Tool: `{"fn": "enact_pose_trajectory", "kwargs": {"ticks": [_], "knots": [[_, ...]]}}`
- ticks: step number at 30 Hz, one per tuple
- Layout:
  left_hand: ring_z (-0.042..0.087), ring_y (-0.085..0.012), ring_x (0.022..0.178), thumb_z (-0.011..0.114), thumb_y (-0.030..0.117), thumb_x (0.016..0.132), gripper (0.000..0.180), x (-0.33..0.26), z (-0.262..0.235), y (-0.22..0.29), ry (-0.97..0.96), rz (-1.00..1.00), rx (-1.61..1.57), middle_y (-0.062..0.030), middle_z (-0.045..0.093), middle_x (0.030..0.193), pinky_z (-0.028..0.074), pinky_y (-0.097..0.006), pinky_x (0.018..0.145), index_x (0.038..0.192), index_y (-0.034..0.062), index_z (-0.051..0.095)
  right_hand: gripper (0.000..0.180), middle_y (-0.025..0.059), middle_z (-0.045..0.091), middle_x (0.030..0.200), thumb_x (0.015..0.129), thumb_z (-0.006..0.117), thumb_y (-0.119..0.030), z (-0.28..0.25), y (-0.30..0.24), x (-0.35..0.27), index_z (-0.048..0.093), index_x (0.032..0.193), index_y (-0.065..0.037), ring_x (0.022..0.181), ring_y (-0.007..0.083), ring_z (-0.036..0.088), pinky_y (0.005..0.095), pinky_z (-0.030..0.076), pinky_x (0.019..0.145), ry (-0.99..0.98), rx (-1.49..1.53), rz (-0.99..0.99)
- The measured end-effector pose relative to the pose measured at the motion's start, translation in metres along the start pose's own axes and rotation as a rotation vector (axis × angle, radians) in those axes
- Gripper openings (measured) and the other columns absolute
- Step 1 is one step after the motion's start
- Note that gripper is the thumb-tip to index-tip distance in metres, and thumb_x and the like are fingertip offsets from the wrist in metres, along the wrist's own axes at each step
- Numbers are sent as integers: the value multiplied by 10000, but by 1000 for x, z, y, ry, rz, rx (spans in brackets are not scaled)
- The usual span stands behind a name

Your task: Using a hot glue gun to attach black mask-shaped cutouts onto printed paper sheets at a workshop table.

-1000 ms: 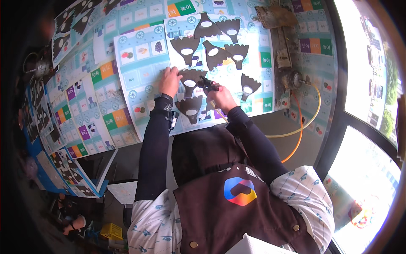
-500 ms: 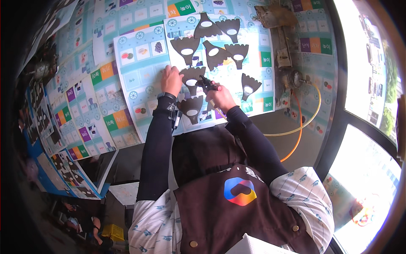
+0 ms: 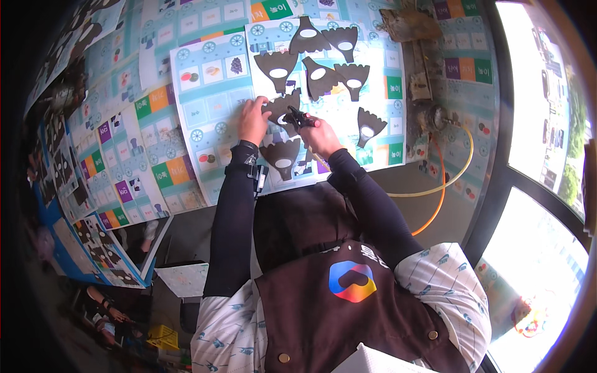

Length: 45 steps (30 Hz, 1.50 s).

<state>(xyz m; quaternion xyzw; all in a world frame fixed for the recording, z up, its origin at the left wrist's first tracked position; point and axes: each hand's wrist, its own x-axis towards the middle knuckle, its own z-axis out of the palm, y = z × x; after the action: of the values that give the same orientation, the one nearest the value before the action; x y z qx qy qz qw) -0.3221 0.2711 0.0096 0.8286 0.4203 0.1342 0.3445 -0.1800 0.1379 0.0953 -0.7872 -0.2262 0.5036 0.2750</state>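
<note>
My left hand (image 3: 253,120) presses down on a dark fan-shaped cut-out piece (image 3: 280,107) with an oval hole, on a light printed sheet (image 3: 211,105). My right hand (image 3: 320,133) is closed around a small dark tool (image 3: 297,117) whose tip touches the same piece. Another dark piece (image 3: 283,158) sits just below my hands, near my left wrist. Several more such pieces (image 3: 323,59) are spread above the hands, and one (image 3: 369,126) is off to the right.
Colourful printed sheets (image 3: 124,155) cover the surface to the left. An orange and yellow hose (image 3: 443,186) curls on the right by a metal fitting (image 3: 435,115). Bright windows (image 3: 541,124) run along the right. A stack of printed sheets (image 3: 106,248) sits lower left.
Both hands stay on the same dark piece; only small shifts of the fingers and tool show. The view has shifted slightly.
</note>
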Motion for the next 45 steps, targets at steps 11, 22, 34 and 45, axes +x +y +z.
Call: {"fn": "enact_pose_trajectory", "kwargs": {"ticks": [11,22,34,45], "knots": [[524,-281,771,705,47,767,334,1,0,0,1,12,-13,-79,489,798,436,-393,722,1058,138,569,203,150,614,628,786,539,-186,-9,37,-1,602,758,5,623,260,645,378,496,614,-43,-335,-299],[526,-276,778,698,52,777,327,0,1,1,-18,-2,12,-76,488,805,440,-393,731,1062,141,562,235,257,619,814,807,551,-209,-10,17,4,606,899,-1,813,455,579,462,474,720,73,-292,-256],[528,-284,783,692,55,782,319,-1,-3,4,-14,-20,2,-82,494,816,442,-395,739,1063,139,567,230,251,632,801,803,562,-194,-12,36,-12,620,913,0,807,434,599,454,482,744,91,-120,-88],[528,-341,974,732,52,726,374,-11,-7,12,26,-8,174,-135,528,1046,436,-409,864,1044,27,537,197,68,642,761,720,586,-119,-72,39,-81,623,867,8,641,156,610,279,466,472,20,354,-8]]}}
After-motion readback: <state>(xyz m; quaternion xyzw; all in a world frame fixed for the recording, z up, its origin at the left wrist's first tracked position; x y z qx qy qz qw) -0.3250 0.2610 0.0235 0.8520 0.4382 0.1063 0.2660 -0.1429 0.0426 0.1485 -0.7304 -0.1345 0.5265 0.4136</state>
